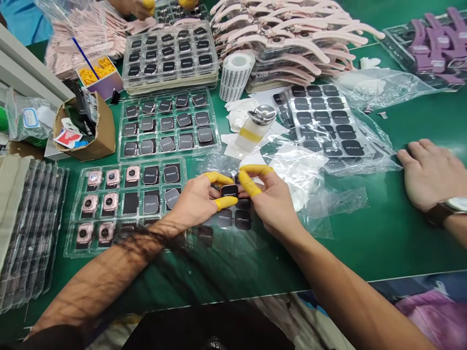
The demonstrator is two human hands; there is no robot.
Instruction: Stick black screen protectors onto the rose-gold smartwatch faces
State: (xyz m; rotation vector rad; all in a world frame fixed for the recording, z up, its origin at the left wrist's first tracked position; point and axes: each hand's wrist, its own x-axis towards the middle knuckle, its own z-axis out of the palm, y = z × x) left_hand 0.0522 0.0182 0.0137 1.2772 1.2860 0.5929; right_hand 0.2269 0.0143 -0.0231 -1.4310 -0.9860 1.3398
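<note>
Yellow finger cots cover some fingertips of both my hands. My left hand (pixel 199 197) pinches a small watch case (pixel 229 191) with a black labelled face, just above a sheet of black square stickers (pixel 242 219). Close to the right edge of that case is my right hand (pixel 268 192), thumb and finger curled together; what lies between them, if anything, is too small to name. Left of my hands, a clear tray (pixel 127 159) holds pink watch cases, several showing their backs, and dark-faced ones. My left forearm hides part of its bottom row.
Behind lie another filled tray (pixel 170 158), stacked trays (pixel 170 80), a label roll (pixel 236 73) and a pump bottle (pixel 251 133). A cardboard box (pixel 102 131) stands left. Another person's hand (pixel 432 177) rests at the right. Pink straps (pixel 288 41) are piled at the back.
</note>
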